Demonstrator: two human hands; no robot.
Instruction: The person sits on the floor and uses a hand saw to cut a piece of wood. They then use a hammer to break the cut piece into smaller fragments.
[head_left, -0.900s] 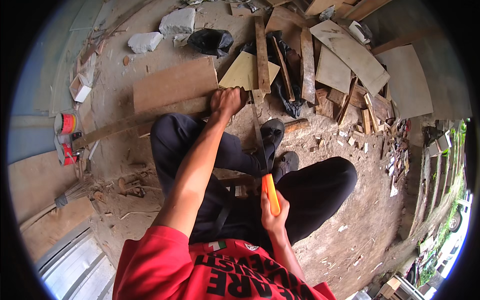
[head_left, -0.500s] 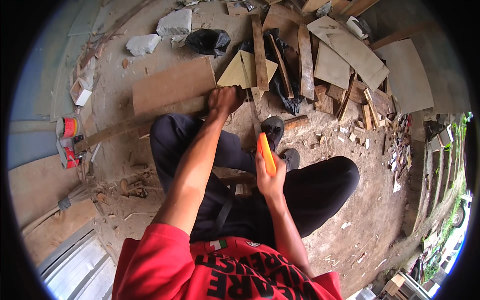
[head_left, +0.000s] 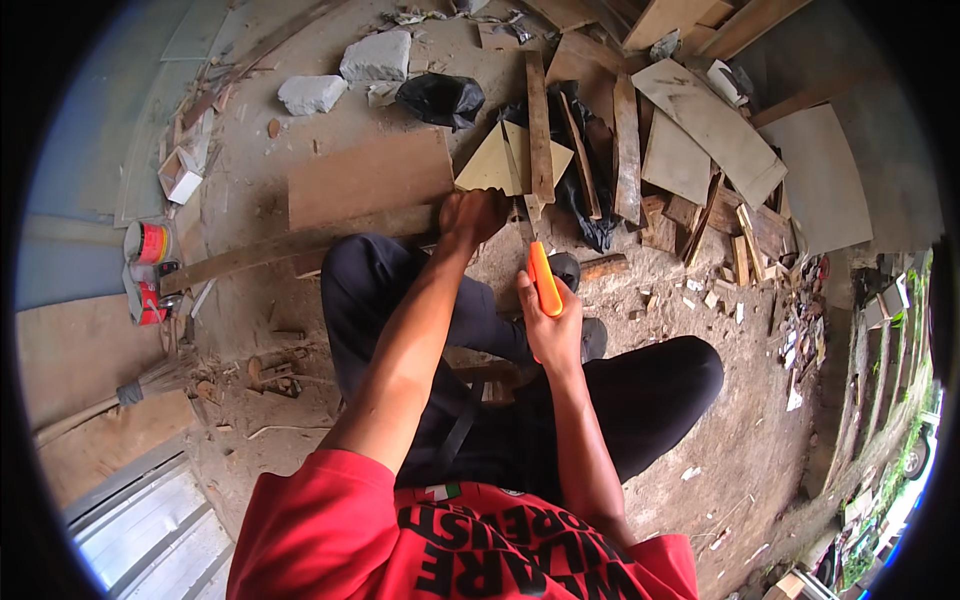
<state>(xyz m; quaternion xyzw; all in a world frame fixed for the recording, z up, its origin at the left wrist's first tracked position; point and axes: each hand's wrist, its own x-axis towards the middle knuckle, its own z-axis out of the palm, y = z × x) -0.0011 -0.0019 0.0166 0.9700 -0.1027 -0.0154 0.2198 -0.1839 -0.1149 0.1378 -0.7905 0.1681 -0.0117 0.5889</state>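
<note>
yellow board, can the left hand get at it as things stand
Probably yes: the left hand is close to the near edge of the yellow board, with nothing evident between, though it seems to grip the long plank and the saw extends over the board.

The saw has a bright orange handle and a grey blade. The plank is dull brown. The shirt is red, with bold black lettering and a small patch that shows green and white. The trousers are very dark navy, nearly black; the strap is black. The board is plain reddish brown, the panel pale yellow. The bag is glossy black, the block greyish white. The can is red and yellow, the wall blue-grey, the floor dusty brown flecked with white.
</note>
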